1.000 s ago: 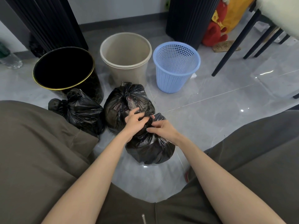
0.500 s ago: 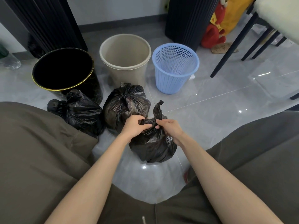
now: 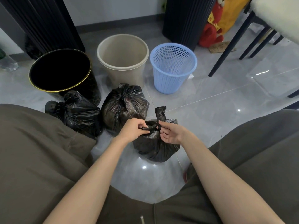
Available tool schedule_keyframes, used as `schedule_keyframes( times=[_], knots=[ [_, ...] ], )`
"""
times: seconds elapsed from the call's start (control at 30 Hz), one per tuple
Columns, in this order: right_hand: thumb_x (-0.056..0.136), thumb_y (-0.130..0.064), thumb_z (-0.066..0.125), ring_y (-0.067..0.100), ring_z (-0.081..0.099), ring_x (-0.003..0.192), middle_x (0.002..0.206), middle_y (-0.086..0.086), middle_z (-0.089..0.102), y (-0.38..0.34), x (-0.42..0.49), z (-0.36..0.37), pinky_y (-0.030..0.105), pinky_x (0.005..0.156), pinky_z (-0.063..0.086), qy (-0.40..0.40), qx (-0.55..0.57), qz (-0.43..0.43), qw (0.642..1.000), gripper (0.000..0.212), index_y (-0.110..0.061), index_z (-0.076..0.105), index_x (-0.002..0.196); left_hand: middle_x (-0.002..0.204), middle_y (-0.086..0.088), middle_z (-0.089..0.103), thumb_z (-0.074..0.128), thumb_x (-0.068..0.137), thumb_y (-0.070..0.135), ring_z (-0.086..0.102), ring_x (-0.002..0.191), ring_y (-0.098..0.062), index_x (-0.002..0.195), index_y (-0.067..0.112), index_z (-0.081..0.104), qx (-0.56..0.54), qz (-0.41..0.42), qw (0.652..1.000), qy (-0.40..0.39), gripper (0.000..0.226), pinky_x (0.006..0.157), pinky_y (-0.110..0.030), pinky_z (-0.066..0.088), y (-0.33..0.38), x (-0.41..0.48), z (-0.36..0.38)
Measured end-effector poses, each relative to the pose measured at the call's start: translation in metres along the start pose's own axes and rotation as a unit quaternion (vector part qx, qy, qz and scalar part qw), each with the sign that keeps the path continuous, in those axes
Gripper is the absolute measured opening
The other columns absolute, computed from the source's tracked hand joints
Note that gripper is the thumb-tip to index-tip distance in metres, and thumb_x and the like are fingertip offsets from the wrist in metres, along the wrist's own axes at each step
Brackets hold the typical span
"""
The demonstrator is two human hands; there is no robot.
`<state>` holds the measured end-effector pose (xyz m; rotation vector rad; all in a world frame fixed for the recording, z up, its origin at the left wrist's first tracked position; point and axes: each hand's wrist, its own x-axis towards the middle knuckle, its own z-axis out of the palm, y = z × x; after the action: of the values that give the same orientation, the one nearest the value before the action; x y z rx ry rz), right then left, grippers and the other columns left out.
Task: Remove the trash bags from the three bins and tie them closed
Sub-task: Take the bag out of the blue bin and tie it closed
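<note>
Bag (image 3: 155, 149) between left grip (image 3: 131, 129), right grip (image 3: 171, 133)

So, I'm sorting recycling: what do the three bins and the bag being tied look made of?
Black bin: glossy, gold rim; metal or plastic, unclear. Beige bin: matte plastic, probably. Blue basket: moulded plastic lattice. Bag: thin shiny plastic film, crinkled.

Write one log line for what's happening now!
step: tying last bag | left hand: pinches its neck | right hand: pinches its tail | bag: on floor
</note>
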<state>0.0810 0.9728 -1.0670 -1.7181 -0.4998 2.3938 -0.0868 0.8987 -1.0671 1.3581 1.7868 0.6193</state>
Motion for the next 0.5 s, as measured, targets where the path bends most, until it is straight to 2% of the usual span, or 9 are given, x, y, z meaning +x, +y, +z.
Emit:
schedule_keyframes(
  times=[0.1, 0.17, 0.23, 0.37, 0.43, 0.5],
  knots=[
    [0.086, -0.02, 0.067, 0.007, 0.052, 0.073, 0.056, -0.004, 0.066, -0.001, -0.001, 0.002, 0.019, 0.067, 0.051, -0.01, 0.003, -0.004, 1.0, 0.014, -0.013, 0.06, 0.076, 0.077, -0.002, 0.065, 0.078, 0.072, 0.014, 0.06, 0.079, -0.021, 0.062, 0.031, 0.06, 0.013, 0.003, 1.0, 0.0, 0.027, 0.079, -0.035, 0.049, -0.005, 0.0, 0.003],
    [0.085, -0.014, 0.068, 0.007, 0.053, 0.075, 0.067, -0.003, 0.062, -0.001, 0.0, 0.003, 0.018, 0.069, 0.052, -0.008, -0.003, -0.014, 1.0, 0.012, -0.012, 0.059, 0.077, 0.077, 0.004, 0.063, 0.078, 0.073, 0.017, 0.061, 0.084, -0.021, 0.06, 0.038, 0.056, 0.021, 0.003, 1.0, 0.0, 0.033, 0.083, -0.04, 0.05, -0.006, -0.001, 0.004],
    [0.085, -0.007, 0.066, 0.005, 0.054, 0.075, 0.072, -0.003, 0.059, -0.001, 0.002, 0.002, 0.018, 0.071, 0.052, -0.017, -0.015, -0.024, 0.999, 0.01, -0.012, 0.06, 0.079, 0.078, 0.003, 0.063, 0.077, 0.073, 0.02, 0.06, 0.085, -0.021, 0.06, 0.038, 0.056, 0.031, 0.001, 1.0, -0.005, 0.031, 0.083, -0.04, 0.049, -0.005, 0.0, 0.004],
    [0.081, -0.003, 0.07, 0.003, 0.056, 0.071, 0.078, -0.003, 0.061, 0.001, 0.01, 0.0, 0.014, 0.053, 0.052, -0.017, -0.048, -0.045, 0.998, 0.016, -0.015, 0.061, 0.087, 0.081, -0.012, 0.066, 0.077, 0.074, 0.018, 0.059, 0.078, -0.024, 0.062, 0.033, 0.057, 0.0, -0.002, 0.999, -0.042, 0.027, 0.08, -0.04, 0.047, -0.006, 0.002, 0.007],
    [0.076, -0.005, 0.075, 0.004, 0.058, 0.065, 0.076, -0.001, 0.061, 0.003, 0.012, -0.001, 0.014, 0.052, 0.051, 0.014, -0.047, -0.074, 0.996, 0.023, -0.015, 0.06, 0.092, 0.072, -0.011, 0.059, 0.076, 0.075, 0.015, 0.05, 0.07, -0.016, 0.063, 0.025, 0.056, -0.024, -0.001, 0.997, -0.074, 0.026, 0.071, -0.031, 0.042, -0.006, 0.002, 0.007],
    [0.075, -0.006, 0.076, 0.004, 0.06, 0.061, 0.072, 0.0, 0.061, 0.006, 0.012, -0.002, 0.014, 0.051, 0.05, 0.03, -0.043, -0.109, 0.993, 0.021, -0.013, 0.06, 0.086, 0.067, -0.004, 0.049, 0.075, 0.077, 0.013, 0.042, 0.065, -0.009, 0.064, 0.017, 0.055, -0.055, -0.004, 0.994, -0.099, 0.024, 0.064, -0.019, 0.035, -0.003, 0.002, 0.005]
  ],
)
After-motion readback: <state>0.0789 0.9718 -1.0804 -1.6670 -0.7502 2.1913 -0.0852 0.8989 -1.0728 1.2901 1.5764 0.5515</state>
